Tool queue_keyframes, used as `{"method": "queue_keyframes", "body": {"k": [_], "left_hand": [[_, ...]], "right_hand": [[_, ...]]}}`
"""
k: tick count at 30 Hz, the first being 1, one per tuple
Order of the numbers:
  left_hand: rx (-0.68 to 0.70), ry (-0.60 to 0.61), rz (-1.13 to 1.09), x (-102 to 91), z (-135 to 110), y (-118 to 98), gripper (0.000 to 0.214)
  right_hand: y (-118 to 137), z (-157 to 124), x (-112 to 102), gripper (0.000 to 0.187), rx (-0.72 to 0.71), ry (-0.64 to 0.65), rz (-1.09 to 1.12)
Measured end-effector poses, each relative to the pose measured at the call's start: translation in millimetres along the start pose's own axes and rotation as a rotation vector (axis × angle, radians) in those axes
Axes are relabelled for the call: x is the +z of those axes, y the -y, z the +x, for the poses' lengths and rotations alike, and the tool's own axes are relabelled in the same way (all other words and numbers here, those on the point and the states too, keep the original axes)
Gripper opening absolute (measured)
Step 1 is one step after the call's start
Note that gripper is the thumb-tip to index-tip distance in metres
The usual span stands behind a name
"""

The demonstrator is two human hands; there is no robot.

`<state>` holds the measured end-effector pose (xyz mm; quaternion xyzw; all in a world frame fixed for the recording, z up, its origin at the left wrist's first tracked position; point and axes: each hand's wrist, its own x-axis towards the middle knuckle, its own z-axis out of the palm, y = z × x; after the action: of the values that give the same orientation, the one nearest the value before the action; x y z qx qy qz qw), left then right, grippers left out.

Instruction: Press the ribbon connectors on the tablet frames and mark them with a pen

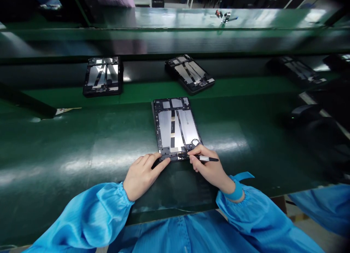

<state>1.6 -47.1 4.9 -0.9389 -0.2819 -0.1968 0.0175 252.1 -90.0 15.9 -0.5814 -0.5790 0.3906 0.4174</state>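
Observation:
An opened tablet (188,121) lies flat on the green bench before me, its silvery inside and dark ribbon cables facing up. My left hand (142,174) grips its lower left corner, fingertips at the side and thumb along the bottom edge. In my right hand (209,169), pinched between thumb and fingers, are slim black-and-white tweezers (205,158). Their dark tip touches or hovers just over the tablet's lower edge; I cannot tell which. The right fingers cover the tablet's lower right corner. A blue band (237,192) circles my right wrist.
Behind the tablet, a dark strip carries more opened tablets, one at left (103,76), one mid-way (190,73) and a blurred one at right (298,70). A raised shelf (175,18) runs across the back. A dark post (27,101) slants in at left. Another blue sleeve (325,205) shows at right.

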Motion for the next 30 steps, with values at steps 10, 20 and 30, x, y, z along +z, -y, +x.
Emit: {"method": "queue_keyframes", "body": {"k": [10, 20, 30], "left_hand": [[-0.001, 0.013, -0.004, 0.6, 0.8, -1.9, 0.033], [-0.002, 0.009, -0.011, -1.2, 1.3, -1.4, 0.032], [0.014, 0.007, -0.016, 1.4, -2.7, 2.2, 0.035]], "right_hand": [[10.5, 4.9, 11.5, 0.008, -0.088, 0.088, -0.012], [11.7, 4.5, 13.7, 0.007, -0.077, 0.082, -0.021], [4.3, 2.8, 5.1, 0.012, 0.025, -0.04, 0.056]]}}
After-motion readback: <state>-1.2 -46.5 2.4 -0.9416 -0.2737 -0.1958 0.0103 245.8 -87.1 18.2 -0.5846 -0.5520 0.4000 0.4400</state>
